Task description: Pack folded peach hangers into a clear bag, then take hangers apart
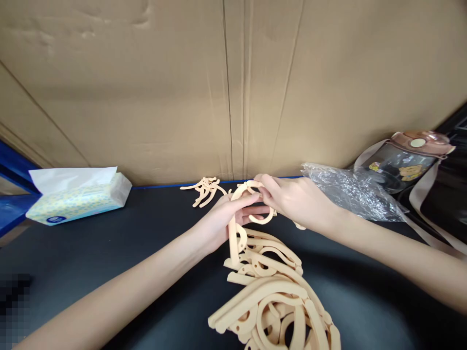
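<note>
Beige plastic folding clothes hanger (233, 238) is between my two hands over the middle of the black table. My left hand (222, 218) is closed around one of its arms, thumb on top and fingers behind. At its upper end, my right hand (284, 192) pinches a part near the joint; the fingertips partly hide what they grip. A curved piece (264, 219) hangs below the right fingers. Just under my hands lies a pile of similar beige hangers (280, 296), overlapping one another. Beyond my left hand is a small heap of curved beige hook pieces (206, 189).
A tissue pack (80, 199) lies at the back left. Crumpled clear plastic wrap (361, 194) and a strapped water bottle (404, 160) are at the right. Brown cardboard (164, 97) rises behind the table's blue back edge. A beige piece (300, 225) lies under my right wrist.
</note>
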Demonstrator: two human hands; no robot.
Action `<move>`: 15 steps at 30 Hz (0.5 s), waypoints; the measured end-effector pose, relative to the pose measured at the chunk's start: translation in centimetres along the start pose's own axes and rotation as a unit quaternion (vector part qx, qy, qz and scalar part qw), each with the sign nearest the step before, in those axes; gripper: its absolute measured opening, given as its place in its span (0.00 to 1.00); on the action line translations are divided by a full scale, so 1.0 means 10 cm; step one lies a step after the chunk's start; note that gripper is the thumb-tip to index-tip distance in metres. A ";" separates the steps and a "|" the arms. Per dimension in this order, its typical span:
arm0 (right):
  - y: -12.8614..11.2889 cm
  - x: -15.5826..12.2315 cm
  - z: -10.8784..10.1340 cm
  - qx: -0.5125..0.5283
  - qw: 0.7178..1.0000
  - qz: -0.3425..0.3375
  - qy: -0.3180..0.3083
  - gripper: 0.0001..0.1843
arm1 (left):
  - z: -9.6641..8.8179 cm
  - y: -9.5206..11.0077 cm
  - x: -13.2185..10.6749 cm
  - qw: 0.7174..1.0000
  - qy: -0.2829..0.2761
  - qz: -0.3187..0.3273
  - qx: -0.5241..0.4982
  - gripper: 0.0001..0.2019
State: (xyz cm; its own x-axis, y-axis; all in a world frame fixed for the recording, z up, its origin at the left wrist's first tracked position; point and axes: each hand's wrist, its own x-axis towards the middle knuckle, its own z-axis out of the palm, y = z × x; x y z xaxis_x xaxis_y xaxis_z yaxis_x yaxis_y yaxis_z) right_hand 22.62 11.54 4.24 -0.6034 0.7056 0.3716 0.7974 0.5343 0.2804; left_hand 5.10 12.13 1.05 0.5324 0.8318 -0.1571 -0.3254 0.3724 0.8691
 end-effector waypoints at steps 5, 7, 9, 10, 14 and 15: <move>0.00 -0.01 -0.08 0.003 1.000 -0.017 0.000 0.12 | 0.01 0.02 -0.03 0.999 -0.029 -0.011 0.018 0.07; -0.04 -0.01 -0.07 -0.016 1.000 -0.018 -0.003 0.08 | 0.04 0.05 -0.05 0.998 -0.057 -0.009 0.032 0.08; -0.05 0.00 -0.05 0.007 0.999 -0.009 -0.040 0.09 | 0.07 0.08 -0.07 0.995 -0.079 -0.008 0.068 0.10; -0.03 0.01 -0.02 0.041 0.997 0.003 -0.062 0.09 | 0.09 0.10 -0.09 0.991 -0.082 -0.008 0.105 0.11; 0.28 0.07 0.16 0.195 0.968 0.117 -0.106 0.15 | 0.08 0.17 -0.15 0.937 -0.005 0.020 0.349 0.13; 0.39 0.08 0.23 0.182 0.967 0.147 -0.101 0.17 | 0.05 0.19 -0.16 0.917 0.024 0.036 0.396 0.15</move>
State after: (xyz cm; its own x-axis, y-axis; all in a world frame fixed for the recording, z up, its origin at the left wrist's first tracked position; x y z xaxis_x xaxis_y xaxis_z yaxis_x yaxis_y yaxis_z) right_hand 25.24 15.30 3.56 -0.3670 0.9092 0.1966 0.9042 0.3983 -0.1542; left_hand 4.05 11.28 3.21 0.4915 0.8663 -0.0899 0.3210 -0.0842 0.9433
